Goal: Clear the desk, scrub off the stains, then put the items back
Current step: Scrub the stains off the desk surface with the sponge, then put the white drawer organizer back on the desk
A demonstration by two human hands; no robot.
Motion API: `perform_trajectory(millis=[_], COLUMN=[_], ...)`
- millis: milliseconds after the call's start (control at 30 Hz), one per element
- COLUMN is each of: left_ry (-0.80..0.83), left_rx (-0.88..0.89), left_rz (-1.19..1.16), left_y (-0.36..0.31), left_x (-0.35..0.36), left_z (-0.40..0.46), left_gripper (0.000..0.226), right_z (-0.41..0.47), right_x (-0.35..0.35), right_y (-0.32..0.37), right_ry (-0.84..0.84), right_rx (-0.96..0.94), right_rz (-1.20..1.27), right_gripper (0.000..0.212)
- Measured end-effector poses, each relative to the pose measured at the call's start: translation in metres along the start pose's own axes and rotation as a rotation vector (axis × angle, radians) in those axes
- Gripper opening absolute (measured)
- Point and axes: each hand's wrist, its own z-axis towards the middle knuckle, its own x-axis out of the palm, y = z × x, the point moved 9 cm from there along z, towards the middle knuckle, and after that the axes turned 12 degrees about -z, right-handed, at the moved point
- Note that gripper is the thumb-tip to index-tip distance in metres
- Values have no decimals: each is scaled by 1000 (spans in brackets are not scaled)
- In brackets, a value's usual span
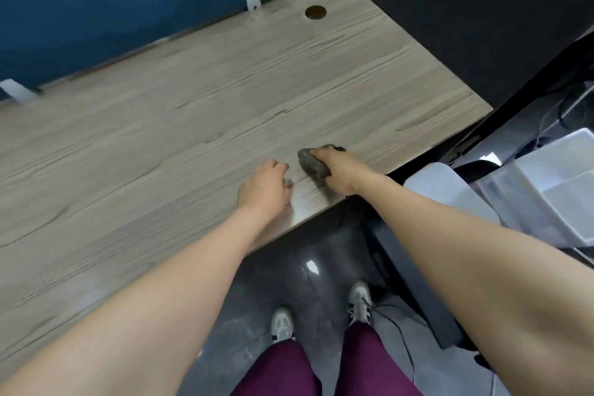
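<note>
Both forearms reach over the near worktop [160, 145] edge: right hand [337, 173] grips a grey scrubbing pad [313, 164] flat; left hand [265, 190], fingers curled under, steadies beside the stain [289, 184]; recommend short, firm strokes.

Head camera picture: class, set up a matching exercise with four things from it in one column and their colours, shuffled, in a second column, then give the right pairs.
Things:
1. desk
2. partition panel
3. scrubbing pad, gripped by the right hand
4. trousers

Colours:
A. maroon
B. dark grey
C. blue
D. pale wood grain

Pairs: 1-D, 2-C, 3-B, 4-A
</note>
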Motion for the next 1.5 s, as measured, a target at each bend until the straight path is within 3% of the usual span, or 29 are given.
perform_trajectory(millis=[167, 333, 533, 833, 1133, 1300, 1500], left_ry=[-54, -108, -122, -20, 228, 284, 362], left_rx=[-72, -139, -102, 167, 450, 520, 440], left_rz=[14, 32, 29, 27, -55, -30, -65], left_y=[68, 114, 105, -32, -234, -331, -405], left_x=[-41, -67, -74, -41, 79, 150, 218], left_z=[-30, -47, -42, 0, 11, 15, 41], left_gripper=[47, 47, 43, 45, 41, 43, 47], right_z=[8, 17, 12, -66, -197, -263, -315], right_x=[-14, -1, 0, -24, 1, 35, 86], right_y=[93, 150, 138, -26, -225, -326, -422], right_ry=[-188, -207, -200, -307, -380, -379, -399], right_rx=[-96, -164, -50, 362, 744, 921, 1117], right_rz=[-21, -36, 38, 160, 365, 503, 697], right_gripper=[68, 68, 69, 47, 40, 40, 36])
